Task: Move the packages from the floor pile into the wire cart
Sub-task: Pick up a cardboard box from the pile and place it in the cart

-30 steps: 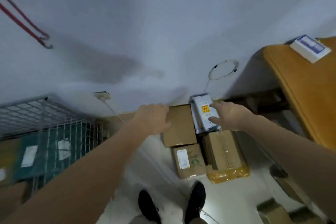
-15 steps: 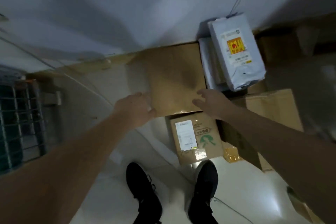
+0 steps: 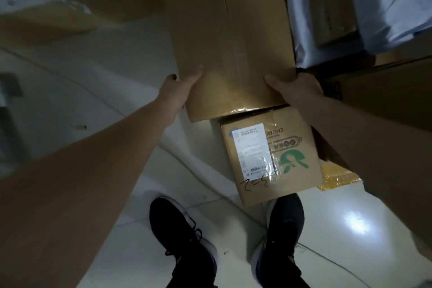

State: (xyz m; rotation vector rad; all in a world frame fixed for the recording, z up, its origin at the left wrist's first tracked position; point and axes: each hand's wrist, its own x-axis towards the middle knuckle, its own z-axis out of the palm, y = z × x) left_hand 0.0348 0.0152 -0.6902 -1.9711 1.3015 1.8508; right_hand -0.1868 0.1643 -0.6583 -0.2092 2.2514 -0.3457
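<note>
Matt brown cardboard box, its near edge sealed with shiny clear tape, above a glossy pale tiled floor at 5 o'clock

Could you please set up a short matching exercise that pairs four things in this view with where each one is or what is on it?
Things:
1. plain brown box
2. labelled box
3. grey mailer bag
4. black shoes

Descriptions:
A. bottom of the view, on the pale floor
B. gripped at its near corners by the left hand and right hand
C. upper right corner
D. bears a white shipping label and a green logo

Pairs: 1-B, 2-D, 3-C, 4-A
</note>
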